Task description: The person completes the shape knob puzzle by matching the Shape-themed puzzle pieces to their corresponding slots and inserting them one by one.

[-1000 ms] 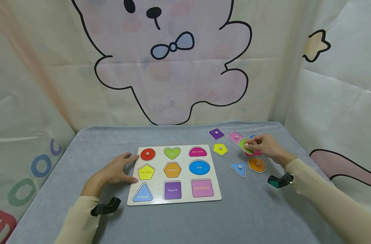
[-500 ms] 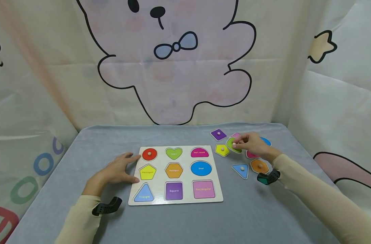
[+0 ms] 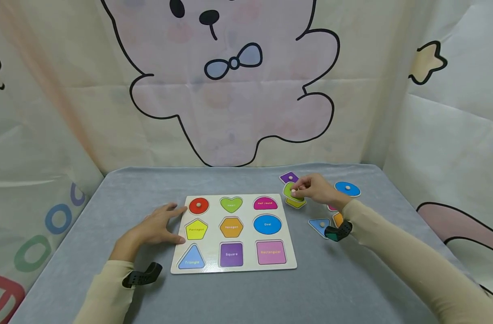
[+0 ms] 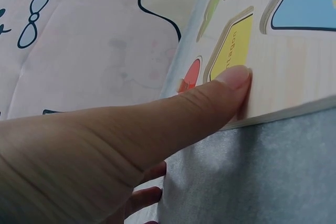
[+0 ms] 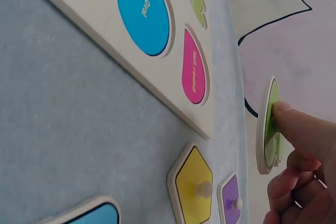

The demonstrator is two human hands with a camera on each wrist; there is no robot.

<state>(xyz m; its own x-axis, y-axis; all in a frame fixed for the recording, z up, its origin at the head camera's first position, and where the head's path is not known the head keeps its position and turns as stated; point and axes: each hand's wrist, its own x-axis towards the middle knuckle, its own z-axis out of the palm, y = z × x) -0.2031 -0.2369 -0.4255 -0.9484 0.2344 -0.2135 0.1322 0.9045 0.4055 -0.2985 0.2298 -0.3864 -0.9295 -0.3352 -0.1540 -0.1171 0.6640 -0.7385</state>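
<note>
In the head view, the right hand (image 3: 319,188) pinches the green heart (image 3: 288,191), right of the board (image 3: 248,234); the heart hole (image 3: 231,204) lies left of that piece; the left hand (image 3: 159,225), farther off, spreads wide at the board's left edge; left wrist view: its thumb (image 4: 210,97) touches the board; right wrist view: the green heart runs long-ways up and down.

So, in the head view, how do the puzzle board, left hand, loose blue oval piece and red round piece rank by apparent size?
1. Puzzle board
2. Left hand
3. Loose blue oval piece and red round piece: too alike in size to rank.
</note>
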